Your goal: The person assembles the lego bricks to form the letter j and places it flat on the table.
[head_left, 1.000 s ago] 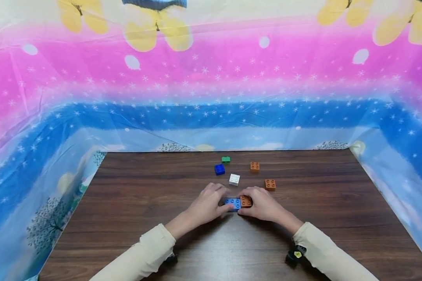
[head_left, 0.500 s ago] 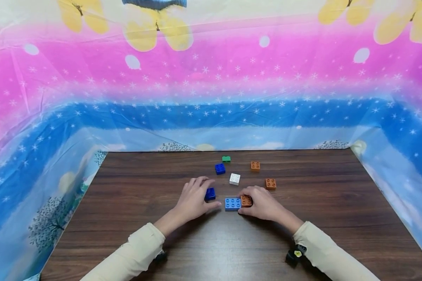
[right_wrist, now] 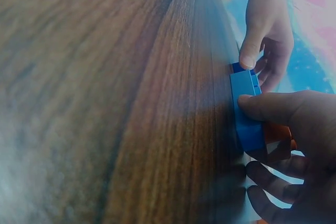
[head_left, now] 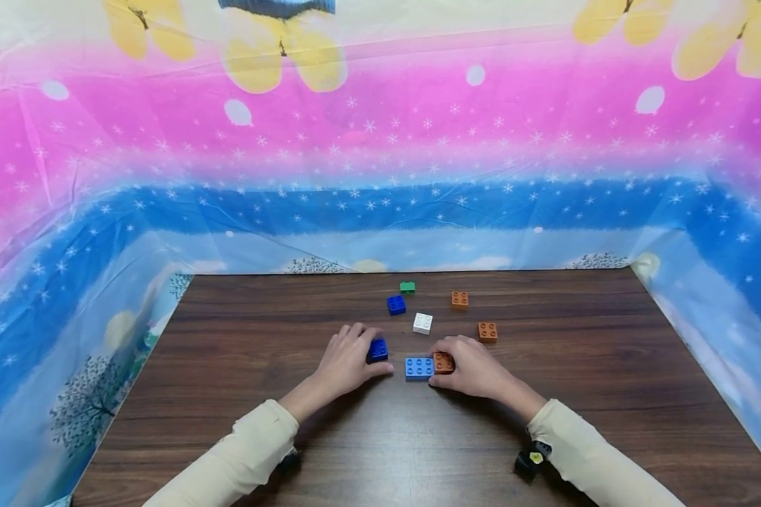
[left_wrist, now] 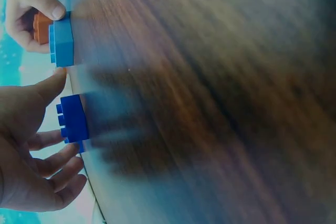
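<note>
My right hand (head_left: 472, 370) pinches a light blue building brick (head_left: 419, 368) near its right end, the thumb along its near side. An orange brick (head_left: 443, 362) sits at that end, standing higher than the light blue one in both wrist views. To the left, a dark blue brick (head_left: 378, 350) rests on the table between the thumb and fingers of my left hand (head_left: 345, 359). That thumb is straight and apart from the brick in the left wrist view; the loosely bent fingers lie close by the brick's far side (left_wrist: 74, 119).
Beyond the hands lie another dark blue brick (head_left: 396, 305), a white brick (head_left: 422, 324), a green brick (head_left: 407, 287) and two orange bricks, one farther back (head_left: 459, 301) and one nearer (head_left: 487, 332). A printed cloth (head_left: 380, 211) surrounds the wooden table (head_left: 241, 331).
My left hand has left the light blue brick and moved left to the dark blue brick, its fingers now nearer that brick. The right hand has stayed in place.
</note>
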Motion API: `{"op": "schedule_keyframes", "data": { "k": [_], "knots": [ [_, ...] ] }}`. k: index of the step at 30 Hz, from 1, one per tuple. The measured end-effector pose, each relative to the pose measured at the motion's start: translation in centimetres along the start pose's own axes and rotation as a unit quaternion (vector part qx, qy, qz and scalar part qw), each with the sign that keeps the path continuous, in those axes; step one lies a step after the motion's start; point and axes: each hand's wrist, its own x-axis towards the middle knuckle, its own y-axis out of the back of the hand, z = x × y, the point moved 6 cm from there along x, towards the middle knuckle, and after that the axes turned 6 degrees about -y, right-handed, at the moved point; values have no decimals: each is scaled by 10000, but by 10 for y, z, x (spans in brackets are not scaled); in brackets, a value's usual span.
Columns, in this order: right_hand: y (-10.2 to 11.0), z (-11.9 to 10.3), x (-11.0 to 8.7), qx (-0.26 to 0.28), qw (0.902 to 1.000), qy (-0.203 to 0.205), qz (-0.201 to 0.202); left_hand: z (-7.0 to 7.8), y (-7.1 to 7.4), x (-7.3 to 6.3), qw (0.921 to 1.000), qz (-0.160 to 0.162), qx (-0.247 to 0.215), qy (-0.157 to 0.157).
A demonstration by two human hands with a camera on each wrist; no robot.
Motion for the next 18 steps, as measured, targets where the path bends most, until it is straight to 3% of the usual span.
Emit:
{"op": "schedule_keyframes", "data": {
  "k": [6,18],
  "knots": [
    [-1,0,0,-2,10000,-58,-16,-2,0,2,10000,-15,64,-23],
    [1,-2,0,-41,10000,-45,-6,-1,0,4,9987,100,168,-468]
  ]
}}
